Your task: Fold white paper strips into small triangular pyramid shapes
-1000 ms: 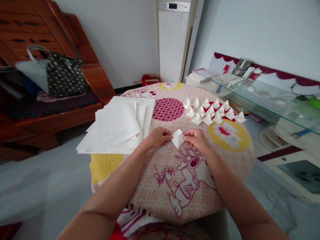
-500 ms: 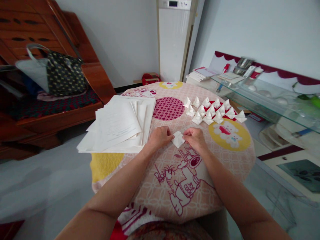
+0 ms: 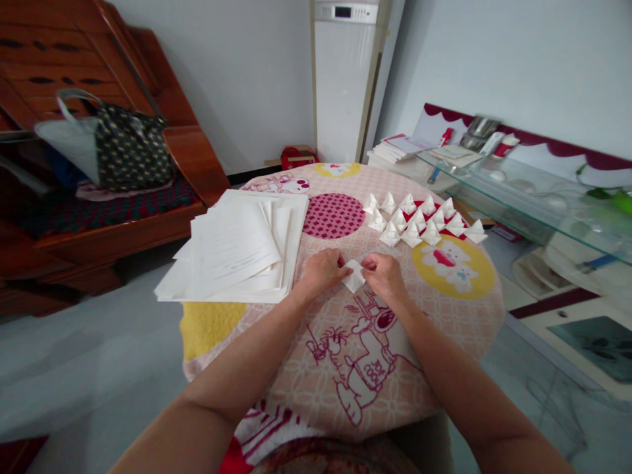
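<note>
A small folded square of white paper, turned like a diamond, is held between my two hands just above or on the tablecloth. My left hand pinches its left corner between thumb and fingers. On the opposite side, my right hand grips the right corner in the same way. Beyond my right hand stand rows of several white folded paper boats with pointed tops. Left of my left hand lies a loose stack of white paper sheets, some with faint print.
The round table wears a pink patterned cloth. A glass-topped cabinet runs along its right side. To the left is a wooden bench bearing a dotted bag. A white upright appliance stands behind.
My fingers have shifted slightly inward along the folded paper's upper edges, covering a little more of it. The boats and the sheet stack have stayed put.
</note>
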`<state>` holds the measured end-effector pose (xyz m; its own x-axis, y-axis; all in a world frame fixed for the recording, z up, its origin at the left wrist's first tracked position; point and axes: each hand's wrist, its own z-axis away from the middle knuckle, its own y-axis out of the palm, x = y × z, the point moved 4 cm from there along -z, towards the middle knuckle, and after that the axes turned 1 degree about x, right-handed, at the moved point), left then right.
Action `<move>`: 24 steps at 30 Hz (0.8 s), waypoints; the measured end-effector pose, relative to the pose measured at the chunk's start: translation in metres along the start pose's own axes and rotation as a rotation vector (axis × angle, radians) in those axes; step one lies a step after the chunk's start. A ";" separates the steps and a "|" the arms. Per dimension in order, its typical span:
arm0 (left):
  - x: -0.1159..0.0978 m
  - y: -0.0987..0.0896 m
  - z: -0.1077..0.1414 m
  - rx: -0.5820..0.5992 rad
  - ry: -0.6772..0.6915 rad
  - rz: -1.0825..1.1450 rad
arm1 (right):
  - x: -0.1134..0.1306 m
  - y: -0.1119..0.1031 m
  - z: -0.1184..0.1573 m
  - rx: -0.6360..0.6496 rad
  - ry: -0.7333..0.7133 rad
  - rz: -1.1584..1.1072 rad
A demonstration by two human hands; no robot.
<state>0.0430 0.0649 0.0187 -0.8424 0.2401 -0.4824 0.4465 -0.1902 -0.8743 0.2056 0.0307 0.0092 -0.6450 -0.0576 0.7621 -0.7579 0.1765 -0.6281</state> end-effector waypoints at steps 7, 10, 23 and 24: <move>0.000 0.000 -0.001 0.006 0.025 0.076 | 0.006 -0.001 0.004 -0.023 -0.171 0.144; 0.004 0.001 -0.004 0.028 0.059 0.153 | 0.011 -0.003 0.005 -0.018 -0.259 0.188; 0.003 -0.004 0.007 0.157 0.131 1.096 | 0.016 -0.020 0.010 -0.139 -0.277 -0.204; 0.000 -0.005 0.009 0.150 0.150 1.109 | 0.016 -0.022 0.010 -0.149 -0.281 -0.215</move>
<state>0.0377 0.0575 0.0232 0.0464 -0.0225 -0.9987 0.8759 -0.4797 0.0515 0.2109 0.0162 0.0338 -0.4901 -0.3726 0.7880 -0.8697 0.2703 -0.4130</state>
